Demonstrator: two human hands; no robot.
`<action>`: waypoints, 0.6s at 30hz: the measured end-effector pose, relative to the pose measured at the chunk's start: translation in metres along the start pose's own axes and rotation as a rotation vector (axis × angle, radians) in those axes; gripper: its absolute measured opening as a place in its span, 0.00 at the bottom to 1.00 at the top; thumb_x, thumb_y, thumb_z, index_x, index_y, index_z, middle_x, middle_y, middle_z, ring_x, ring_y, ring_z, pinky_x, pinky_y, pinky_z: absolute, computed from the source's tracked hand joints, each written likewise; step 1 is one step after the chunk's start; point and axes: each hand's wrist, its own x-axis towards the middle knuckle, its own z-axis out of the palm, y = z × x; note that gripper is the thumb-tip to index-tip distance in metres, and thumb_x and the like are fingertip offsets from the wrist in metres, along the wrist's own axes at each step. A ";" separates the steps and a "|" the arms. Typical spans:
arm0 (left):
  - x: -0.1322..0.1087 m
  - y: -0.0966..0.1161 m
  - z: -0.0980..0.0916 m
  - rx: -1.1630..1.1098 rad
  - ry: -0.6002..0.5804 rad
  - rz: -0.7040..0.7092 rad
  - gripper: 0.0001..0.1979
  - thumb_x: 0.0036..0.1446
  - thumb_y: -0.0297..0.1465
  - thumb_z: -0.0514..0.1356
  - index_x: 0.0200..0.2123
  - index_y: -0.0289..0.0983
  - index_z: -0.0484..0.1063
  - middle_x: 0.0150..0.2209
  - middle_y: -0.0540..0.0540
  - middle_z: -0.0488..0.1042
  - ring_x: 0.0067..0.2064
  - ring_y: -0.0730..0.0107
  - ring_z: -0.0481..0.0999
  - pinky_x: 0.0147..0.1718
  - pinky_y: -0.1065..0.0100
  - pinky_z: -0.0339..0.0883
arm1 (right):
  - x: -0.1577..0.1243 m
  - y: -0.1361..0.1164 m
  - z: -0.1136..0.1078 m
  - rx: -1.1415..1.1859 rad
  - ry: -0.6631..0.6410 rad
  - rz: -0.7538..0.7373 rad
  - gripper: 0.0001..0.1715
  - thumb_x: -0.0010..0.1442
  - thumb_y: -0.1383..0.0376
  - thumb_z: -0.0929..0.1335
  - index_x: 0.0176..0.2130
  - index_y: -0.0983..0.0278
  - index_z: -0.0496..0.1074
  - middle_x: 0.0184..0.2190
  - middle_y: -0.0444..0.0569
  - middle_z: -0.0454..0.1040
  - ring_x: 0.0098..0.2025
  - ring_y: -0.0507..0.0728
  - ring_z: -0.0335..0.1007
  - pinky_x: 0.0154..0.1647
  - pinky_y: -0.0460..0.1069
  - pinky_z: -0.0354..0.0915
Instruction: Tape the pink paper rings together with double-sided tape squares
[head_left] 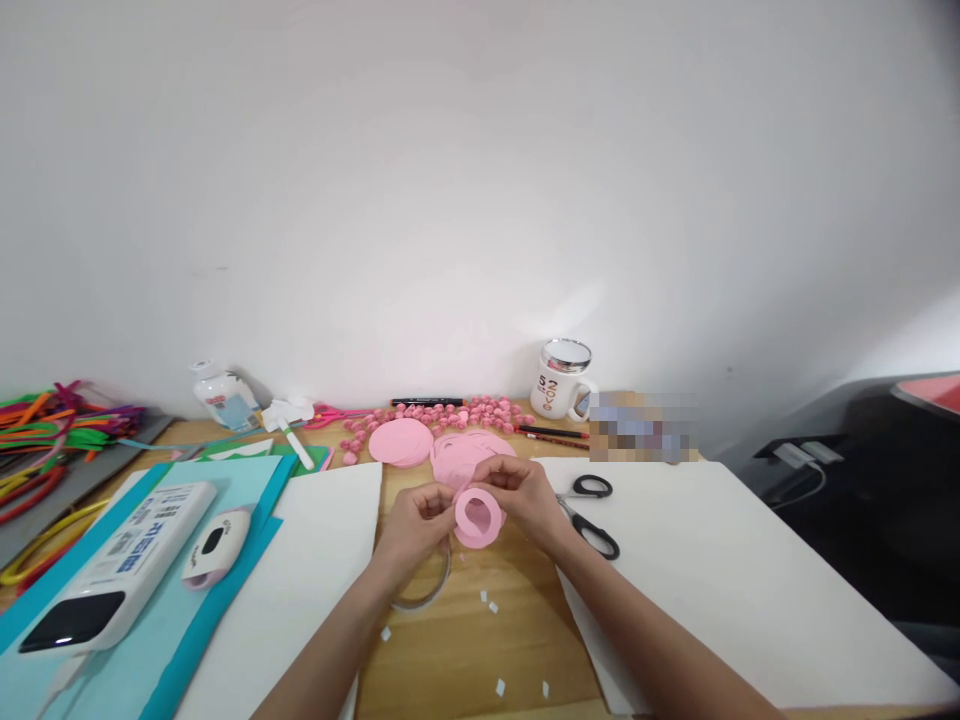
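Note:
A curled pink paper spiral (478,540) hangs in front of me, its lower loop round with an opening in the middle. My left hand (416,520) pinches its upper left side between thumb and fingers. At the top edge my right hand (529,492) is closed on the same paper, fingertips close to those of the left. Just behind lies a pile of flat pink paper spirals (469,445), beside a stack of pink paper circles (401,442). Below my left hand is a roll of tape (431,598), partly hidden. Black-handled scissors (594,535) rest right of my right hand.
Several small pink rolled pieces (487,410) line the back, near a white mug (555,390). White sheets (697,570) lie on both sides. At left are a white device (124,560), a smaller one (217,548), a bottle (225,397) and colourful pipe cleaners (64,425).

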 end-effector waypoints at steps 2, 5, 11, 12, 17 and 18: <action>0.000 0.001 0.000 0.007 0.013 0.013 0.12 0.39 0.36 0.65 0.23 0.31 0.73 0.17 0.50 0.69 0.16 0.80 0.62 0.14 0.77 0.54 | 0.000 -0.001 0.001 -0.005 0.011 -0.014 0.14 0.38 0.59 0.74 0.26 0.64 0.74 0.24 0.46 0.75 0.25 0.53 0.70 0.29 0.47 0.66; 0.001 0.002 -0.001 0.013 0.025 0.025 0.12 0.38 0.36 0.65 0.23 0.32 0.73 0.17 0.51 0.69 0.16 0.80 0.60 0.15 0.77 0.53 | 0.000 -0.001 0.001 -0.022 -0.003 -0.033 0.13 0.41 0.58 0.72 0.28 0.64 0.75 0.29 0.48 0.76 0.30 0.55 0.71 0.35 0.50 0.66; -0.001 0.003 0.000 0.035 0.001 0.009 0.12 0.39 0.36 0.65 0.25 0.32 0.74 0.18 0.51 0.69 0.16 0.80 0.60 0.15 0.76 0.54 | 0.000 0.003 -0.002 0.015 -0.017 -0.035 0.12 0.40 0.61 0.73 0.27 0.64 0.73 0.22 0.45 0.75 0.24 0.52 0.69 0.27 0.46 0.65; -0.002 0.003 0.000 0.040 -0.003 0.004 0.12 0.39 0.35 0.65 0.25 0.32 0.73 0.18 0.51 0.69 0.16 0.81 0.59 0.15 0.76 0.53 | 0.000 0.003 -0.002 0.017 -0.016 -0.038 0.12 0.39 0.62 0.74 0.27 0.65 0.73 0.22 0.45 0.74 0.23 0.51 0.69 0.26 0.46 0.64; -0.002 0.004 0.001 0.032 0.015 0.024 0.12 0.39 0.36 0.64 0.24 0.31 0.73 0.18 0.51 0.67 0.18 0.79 0.60 0.16 0.77 0.52 | 0.000 0.002 -0.001 -0.028 -0.009 -0.088 0.12 0.40 0.61 0.73 0.27 0.65 0.74 0.27 0.47 0.75 0.28 0.53 0.70 0.31 0.47 0.66; -0.002 0.005 0.001 0.034 0.022 0.031 0.12 0.39 0.36 0.64 0.24 0.31 0.73 0.18 0.51 0.67 0.18 0.79 0.60 0.16 0.77 0.52 | 0.000 0.002 -0.001 -0.038 -0.018 -0.084 0.12 0.41 0.60 0.72 0.28 0.65 0.75 0.28 0.48 0.76 0.30 0.53 0.70 0.33 0.48 0.66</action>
